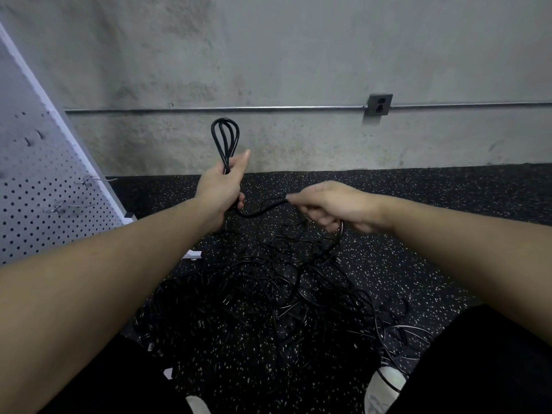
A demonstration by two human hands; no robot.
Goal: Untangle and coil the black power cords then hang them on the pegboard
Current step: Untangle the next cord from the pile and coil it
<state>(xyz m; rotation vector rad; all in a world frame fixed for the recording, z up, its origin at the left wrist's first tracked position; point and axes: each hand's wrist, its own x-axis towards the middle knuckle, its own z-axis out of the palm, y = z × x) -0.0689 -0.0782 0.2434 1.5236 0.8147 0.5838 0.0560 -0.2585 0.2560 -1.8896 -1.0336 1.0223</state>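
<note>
My left hand (222, 186) grips a black power cord folded into upright loops (225, 138) that stick up above the fist. The same cord (260, 212) runs from under that fist across to my right hand (325, 204), which pinches it between fingers and thumb and holds it curled in the palm. Below both hands a tangled heap of black cords (283, 294) lies on the speckled black floor. A white pegboard (33, 186) with metal hooks (89, 180) leans at the left.
A grey concrete wall stands ahead with a metal conduit (239, 108) and an outlet box (379, 104). The pegboard's white foot (192, 253) sits on the floor near the heap. My dark trouser legs and a light shoe (385, 386) frame the bottom.
</note>
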